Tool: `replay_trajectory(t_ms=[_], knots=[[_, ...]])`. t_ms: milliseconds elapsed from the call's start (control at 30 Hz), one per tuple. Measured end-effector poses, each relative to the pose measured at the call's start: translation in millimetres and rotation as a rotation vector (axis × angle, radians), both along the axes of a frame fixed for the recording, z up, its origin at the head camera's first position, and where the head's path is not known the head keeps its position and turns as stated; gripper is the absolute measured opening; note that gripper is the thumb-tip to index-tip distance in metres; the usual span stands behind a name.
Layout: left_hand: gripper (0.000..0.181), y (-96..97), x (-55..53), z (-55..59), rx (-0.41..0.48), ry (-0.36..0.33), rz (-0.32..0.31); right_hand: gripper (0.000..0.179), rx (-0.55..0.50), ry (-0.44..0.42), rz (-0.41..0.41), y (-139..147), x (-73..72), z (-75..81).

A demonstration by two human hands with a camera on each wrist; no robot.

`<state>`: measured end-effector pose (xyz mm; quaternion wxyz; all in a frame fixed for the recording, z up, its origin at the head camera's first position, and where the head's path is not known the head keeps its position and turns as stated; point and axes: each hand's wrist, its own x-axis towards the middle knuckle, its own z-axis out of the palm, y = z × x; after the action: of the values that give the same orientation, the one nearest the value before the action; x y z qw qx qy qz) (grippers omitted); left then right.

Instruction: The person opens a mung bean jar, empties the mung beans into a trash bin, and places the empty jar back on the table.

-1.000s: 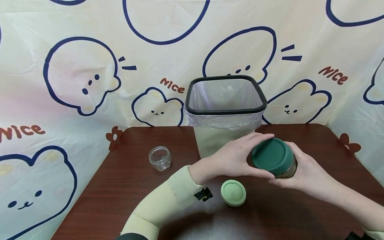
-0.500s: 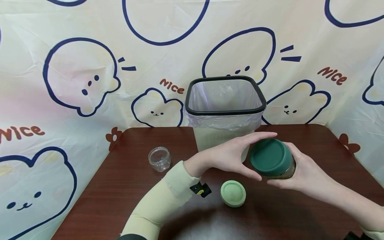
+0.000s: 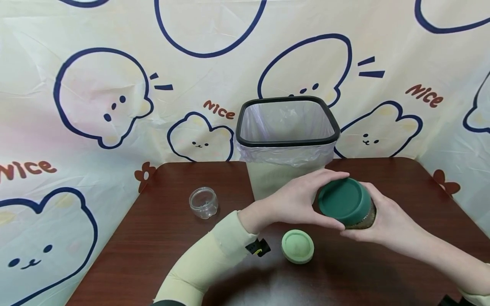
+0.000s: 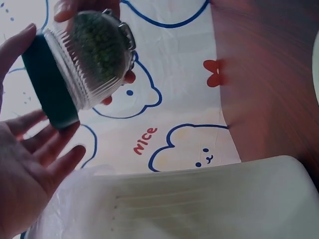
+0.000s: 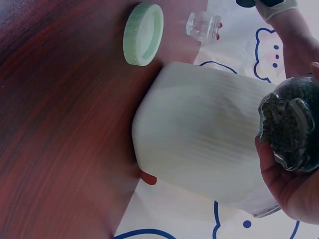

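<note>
Above the table, my right hand (image 3: 390, 216) grips a clear ribbed jar (image 4: 99, 55) filled with small dark green granules. Its dark green lid (image 3: 344, 202) is on and tilts toward the head camera. My left hand (image 3: 294, 199) spans this lid, thumb on the near edge and fingers on the far edge; the left wrist view shows the fingertips against its rim. Below the hands, a light green round lid (image 3: 297, 246) lies on the table. A small clear lidless jar (image 3: 204, 204) stands farther left.
Behind the hands stands a pale trash bin (image 3: 268, 180) with a black rim (image 3: 287, 142) and a thin purplish liner. The dark brown wooden table (image 3: 153, 250) meets a cartoon-printed sheet (image 3: 115, 170) at the back and sides.
Half a second ago my left hand was spread apart from the dark green lid; now it is back around it, as one second ago. The right hand has shifted slightly left with the jar.
</note>
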<state>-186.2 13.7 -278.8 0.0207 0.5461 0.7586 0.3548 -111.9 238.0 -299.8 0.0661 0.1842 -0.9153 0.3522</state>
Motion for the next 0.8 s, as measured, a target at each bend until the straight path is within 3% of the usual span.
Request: replay_trajectory(t_ms=[167,300,433,633,800], knots=[[0.09,2.3,3.7,-3.1,-0.047,0.13,0.11,0.092,-0.001,-0.001,-0.006,1,-0.5,-0.7],[0.093,2.6,3.2,-4.4,-0.068,0.153,0.114,0.093,-0.011,0.003,0.006,2,-2.3,-1.4],[0.099,-0.1,-0.6,-2.1,-0.053,0.08,0.056,0.095,-0.009,0.0,0.009,3,-3.0,-0.7],[0.099,-4.1,-5.8,5.0,0.023,-0.086,-0.089,0.094,0.005,0.014,-0.009,3,-2.0,0.8],[0.097,-2.7,-7.2,7.4,0.061,-0.15,-0.203,0.094,0.006,0.014,-0.004,2,-1.2,2.0]])
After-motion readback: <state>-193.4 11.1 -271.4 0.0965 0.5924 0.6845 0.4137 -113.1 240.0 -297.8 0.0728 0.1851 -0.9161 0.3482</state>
